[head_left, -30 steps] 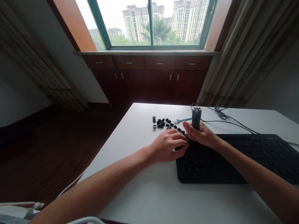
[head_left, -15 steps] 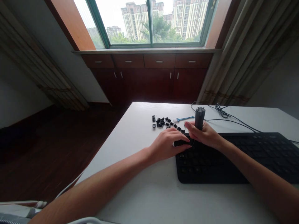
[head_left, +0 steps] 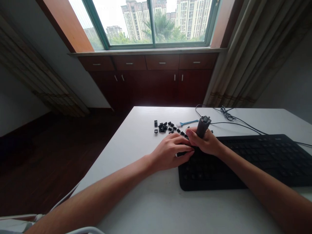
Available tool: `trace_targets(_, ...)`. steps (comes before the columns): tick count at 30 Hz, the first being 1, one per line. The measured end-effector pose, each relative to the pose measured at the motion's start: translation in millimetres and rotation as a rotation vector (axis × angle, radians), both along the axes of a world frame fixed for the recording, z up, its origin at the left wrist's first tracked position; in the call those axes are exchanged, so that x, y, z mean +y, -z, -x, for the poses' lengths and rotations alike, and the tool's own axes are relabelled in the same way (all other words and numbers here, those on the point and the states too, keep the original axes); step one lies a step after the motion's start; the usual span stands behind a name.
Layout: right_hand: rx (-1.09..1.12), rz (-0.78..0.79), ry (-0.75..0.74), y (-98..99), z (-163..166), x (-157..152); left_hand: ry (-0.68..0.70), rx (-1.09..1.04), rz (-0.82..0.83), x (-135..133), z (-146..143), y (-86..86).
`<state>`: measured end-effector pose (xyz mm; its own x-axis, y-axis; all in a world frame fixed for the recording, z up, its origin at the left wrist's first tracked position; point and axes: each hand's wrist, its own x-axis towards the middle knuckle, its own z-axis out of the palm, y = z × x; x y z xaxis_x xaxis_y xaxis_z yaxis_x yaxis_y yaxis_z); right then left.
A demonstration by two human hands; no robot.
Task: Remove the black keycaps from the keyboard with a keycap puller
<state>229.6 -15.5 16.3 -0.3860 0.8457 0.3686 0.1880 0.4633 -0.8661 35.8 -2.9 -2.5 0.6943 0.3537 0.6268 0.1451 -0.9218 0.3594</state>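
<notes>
My right hand (head_left: 204, 140) is wrapped round a dark grey cylindrical tool handle (head_left: 203, 125), whose pronged metallic end points up and tilts right. Its lower end is hidden behind the hand, over the upper left part of the black keyboard (head_left: 243, 149). Close beside it, my left hand (head_left: 172, 151) rests at the keyboard's upper left corner. The left thumb and fingertips come together there; what lies between them is too dark to make out. Several loose black keycaps (head_left: 162, 127) lie on the table beyond my left hand.
A blue-handled brush (head_left: 188, 123) lies behind the keycaps. The black cable (head_left: 226, 113) is partly coiled at the back of the white table (head_left: 136, 191). Beyond stand dark red cabinets (head_left: 148, 84) under a window.
The handle has gone from nearly upright to leaning right. My left thumb and fingertips have drawn closer together over the keyboard corner. The whole view has shifted slightly.
</notes>
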Motion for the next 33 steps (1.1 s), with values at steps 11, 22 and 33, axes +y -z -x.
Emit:
trace_targets(11, -0.102, -0.011, 0.056, -0.9, 7, -4, 0.056, 0.179, -0.041, -5, 3, -8.2)
trace_targets(22, -0.020, 0.006, 0.092, 1.4, 10, -9, 0.122, 0.423, -0.036, -9, 2, -21.9)
trace_targets(33, -0.086, -0.041, 0.207, 2.9, 10, -12, 0.125, 0.431, -0.043, -9, 1, -22.9)
